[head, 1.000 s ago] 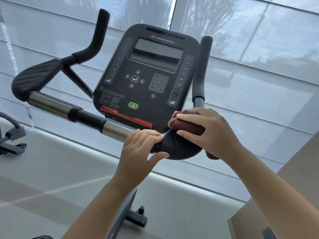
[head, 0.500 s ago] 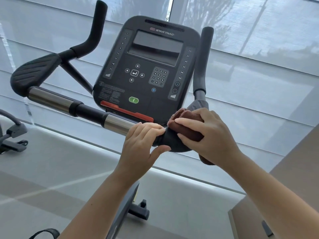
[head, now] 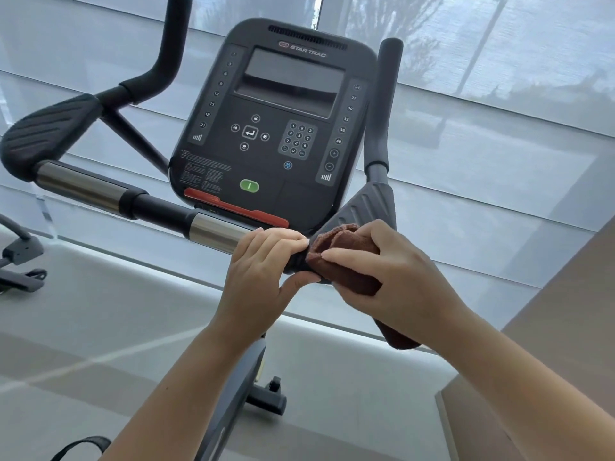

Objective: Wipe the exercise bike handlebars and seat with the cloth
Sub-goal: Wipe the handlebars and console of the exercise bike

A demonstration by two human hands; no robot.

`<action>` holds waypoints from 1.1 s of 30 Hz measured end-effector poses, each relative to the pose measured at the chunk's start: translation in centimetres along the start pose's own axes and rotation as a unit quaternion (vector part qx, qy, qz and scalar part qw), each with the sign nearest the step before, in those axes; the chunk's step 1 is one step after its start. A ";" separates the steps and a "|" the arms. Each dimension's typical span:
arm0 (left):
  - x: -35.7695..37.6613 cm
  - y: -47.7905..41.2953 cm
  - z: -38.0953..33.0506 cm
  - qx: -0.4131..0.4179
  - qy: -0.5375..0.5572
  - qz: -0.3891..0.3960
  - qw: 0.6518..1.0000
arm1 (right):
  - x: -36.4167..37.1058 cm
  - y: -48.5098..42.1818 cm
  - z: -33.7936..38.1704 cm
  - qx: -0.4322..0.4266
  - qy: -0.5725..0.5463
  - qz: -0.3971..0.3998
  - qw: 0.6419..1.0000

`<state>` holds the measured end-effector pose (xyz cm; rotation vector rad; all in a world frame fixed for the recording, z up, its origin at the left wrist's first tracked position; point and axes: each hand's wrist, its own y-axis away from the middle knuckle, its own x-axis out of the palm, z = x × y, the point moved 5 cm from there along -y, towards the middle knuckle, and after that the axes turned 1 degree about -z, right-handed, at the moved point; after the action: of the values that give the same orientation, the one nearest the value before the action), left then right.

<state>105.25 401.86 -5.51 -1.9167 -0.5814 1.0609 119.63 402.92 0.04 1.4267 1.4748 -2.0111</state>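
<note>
Handlebars (head: 166,212) are under treatment at their right-hand end only. A brown cloth (head: 346,261) is held bunched in the right hand (head: 392,281), whose grip is closed around it, and is pressed against the inner end of the right ribbed pad (head: 366,207), where pad meets crossbar. One tail of the cloth hangs below the wrist. The left hand (head: 266,277) is wrapped in a closed grip round the crossbar just beside the cloth, apparently to steady the frame.

Progress is judged early to middling. Work is confined to the right pad junction. Whether any section has already been cleaned cannot be told; no streaks or damp marks are discernible at this angle. Left to do, as far as can be shown: the chrome sections, the left pad (head: 46,131), both upright horns, and the seat, which is out of view. The console (head: 276,128) is not being touched.
</note>
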 end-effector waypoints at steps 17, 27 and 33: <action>-0.4 -1.8 -0.6 -0.027 -0.047 0.109 0.993 | -0.7 1.9 -4.5 0.122 -0.072 -0.127 0.982; 3.0 -7.4 -3.3 -0.015 0.016 0.184 0.983 | -0.9 -1.7 -11.9 0.179 -0.194 -0.206 0.942; 6.4 -11.4 -2.8 -0.043 0.029 0.286 0.957 | -1.2 -5.5 -18.3 0.165 -0.183 -0.232 0.941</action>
<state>111.05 411.25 1.97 -2.2497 -0.0250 1.3403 126.48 420.34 4.24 0.7643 1.4483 -2.7347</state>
